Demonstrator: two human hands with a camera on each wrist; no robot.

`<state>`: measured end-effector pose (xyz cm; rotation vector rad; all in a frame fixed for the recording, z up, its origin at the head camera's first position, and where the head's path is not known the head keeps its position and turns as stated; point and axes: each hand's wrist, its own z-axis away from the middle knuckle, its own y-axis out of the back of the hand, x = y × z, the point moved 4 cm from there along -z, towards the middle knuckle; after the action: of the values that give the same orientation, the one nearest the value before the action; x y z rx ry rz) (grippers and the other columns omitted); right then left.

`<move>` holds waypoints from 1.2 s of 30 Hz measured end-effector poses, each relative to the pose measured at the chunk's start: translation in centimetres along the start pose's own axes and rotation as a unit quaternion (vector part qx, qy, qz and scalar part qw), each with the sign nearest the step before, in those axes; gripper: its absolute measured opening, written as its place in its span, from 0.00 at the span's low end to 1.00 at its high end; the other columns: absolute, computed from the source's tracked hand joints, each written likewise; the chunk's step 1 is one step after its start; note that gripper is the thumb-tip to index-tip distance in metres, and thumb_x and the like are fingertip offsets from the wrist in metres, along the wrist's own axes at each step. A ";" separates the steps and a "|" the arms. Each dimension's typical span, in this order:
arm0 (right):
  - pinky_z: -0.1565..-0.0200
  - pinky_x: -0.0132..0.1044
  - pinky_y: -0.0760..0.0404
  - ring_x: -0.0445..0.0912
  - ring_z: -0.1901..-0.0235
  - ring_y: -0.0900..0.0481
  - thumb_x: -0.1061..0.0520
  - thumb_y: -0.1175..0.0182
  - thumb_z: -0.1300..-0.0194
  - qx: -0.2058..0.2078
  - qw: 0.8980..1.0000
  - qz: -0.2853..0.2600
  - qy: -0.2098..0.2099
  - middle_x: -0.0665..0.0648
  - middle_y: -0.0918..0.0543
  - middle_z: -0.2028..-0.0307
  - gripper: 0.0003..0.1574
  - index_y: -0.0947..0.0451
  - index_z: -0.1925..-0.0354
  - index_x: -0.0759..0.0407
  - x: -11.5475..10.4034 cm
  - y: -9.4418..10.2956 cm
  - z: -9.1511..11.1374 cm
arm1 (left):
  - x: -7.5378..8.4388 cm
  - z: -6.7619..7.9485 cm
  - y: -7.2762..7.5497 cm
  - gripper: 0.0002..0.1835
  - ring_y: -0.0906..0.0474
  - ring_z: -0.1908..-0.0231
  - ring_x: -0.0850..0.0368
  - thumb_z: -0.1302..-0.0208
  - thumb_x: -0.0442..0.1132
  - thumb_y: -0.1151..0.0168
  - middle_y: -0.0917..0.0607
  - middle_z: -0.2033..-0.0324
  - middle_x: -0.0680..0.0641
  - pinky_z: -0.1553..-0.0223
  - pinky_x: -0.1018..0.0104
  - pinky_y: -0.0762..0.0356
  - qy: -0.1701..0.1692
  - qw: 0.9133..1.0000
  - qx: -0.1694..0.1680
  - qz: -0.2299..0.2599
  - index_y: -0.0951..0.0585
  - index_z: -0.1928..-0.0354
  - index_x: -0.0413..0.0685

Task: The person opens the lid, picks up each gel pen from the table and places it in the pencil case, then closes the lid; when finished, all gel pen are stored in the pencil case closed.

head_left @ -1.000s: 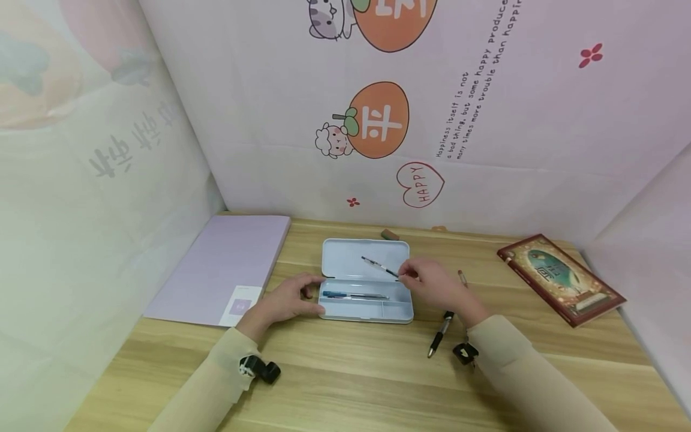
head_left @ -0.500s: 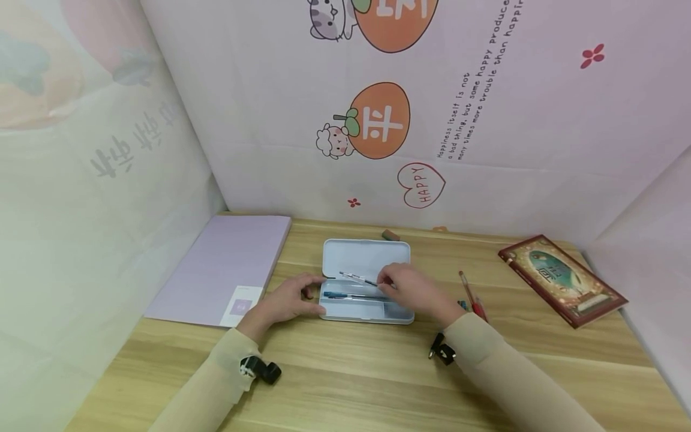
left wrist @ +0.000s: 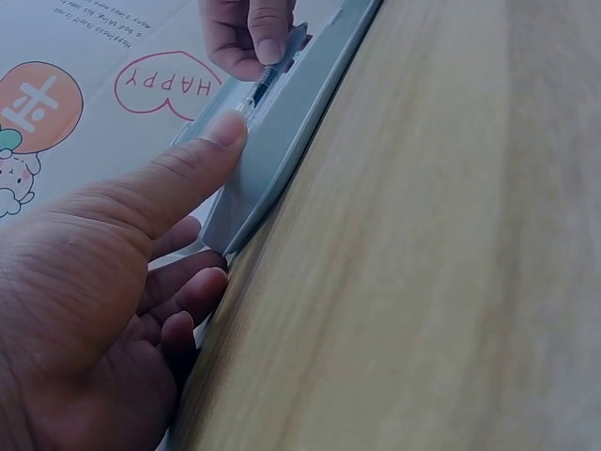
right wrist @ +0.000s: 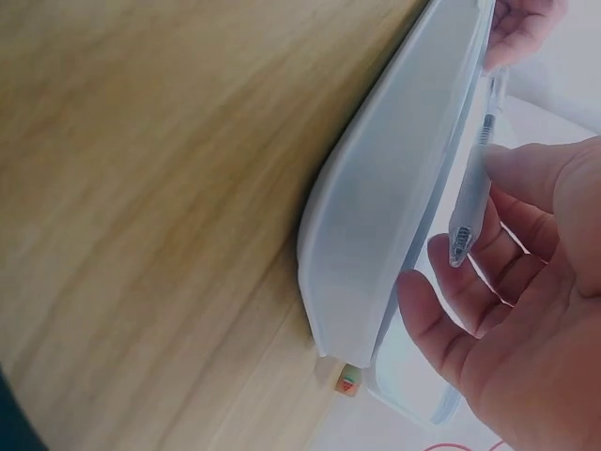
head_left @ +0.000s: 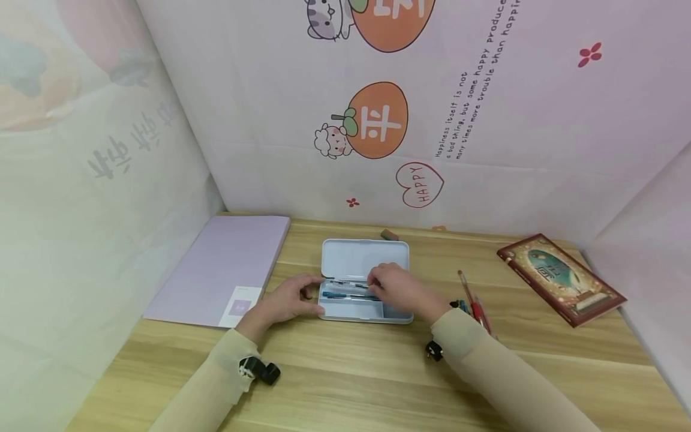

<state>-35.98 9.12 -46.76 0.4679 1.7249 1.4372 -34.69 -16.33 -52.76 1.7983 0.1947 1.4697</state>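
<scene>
A pale blue pencil case [head_left: 351, 310] lies on the wooden table with its lid [head_left: 345, 257] raised at the back. My left hand [head_left: 286, 298] grips its left end, thumb at the rim and fingers beside the wall. Over the rear compartment, my right hand [head_left: 400, 288] pinches a clear-barrelled pen [right wrist: 472, 193] between thumb and fingers. That pen points left, low along the back of the tray. In front of it a blue pen [head_left: 337, 295] lies inside the case. The right fingers partly hide both pens in the head view.
Right of the case lie red pens [head_left: 476, 309], partly behind the right sleeve. A small eraser [head_left: 389, 235] sits behind the lid. At left is a lilac folder [head_left: 227, 258]; a dark-red-edged book [head_left: 561, 279] lies far right. Printed sheeting [head_left: 291, 150] walls the table.
My right hand has moved left and down with the clear-barrelled pen, from above the lid's right side into the rear compartment. The left hand has stayed on the case.
</scene>
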 end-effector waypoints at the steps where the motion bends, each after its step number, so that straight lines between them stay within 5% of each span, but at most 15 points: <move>1: 0.57 0.41 0.28 0.45 0.64 0.30 0.58 0.39 0.31 -0.001 1.000 0.004 0.001 0.47 0.25 0.68 0.02 0.21 0.62 0.56 -0.1 0.0 0.0 | -0.1 0.0 0.0 0.40 0.29 0.62 0.56 0.50 0.58 0.24 0.24 0.63 0.52 0.58 0.59 0.29 0.001 1.000 0.000 0.000 0.25 0.35 0.52; 36: 0.58 0.38 0.28 0.45 0.63 0.32 0.57 0.37 0.32 -0.051 0.994 0.089 -0.046 0.45 0.23 0.67 0.02 0.18 0.62 0.50 -0.4 -1.2 -1.2 | -0.2 0.0 -0.1 0.40 0.29 0.61 0.56 0.50 0.57 0.24 0.24 0.62 0.52 0.58 0.60 0.29 0.000 1.000 0.003 0.007 0.26 0.35 0.54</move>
<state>-36.46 7.75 -47.70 0.6363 1.5606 1.5960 -34.70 -16.39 -52.93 1.8082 0.1863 1.4802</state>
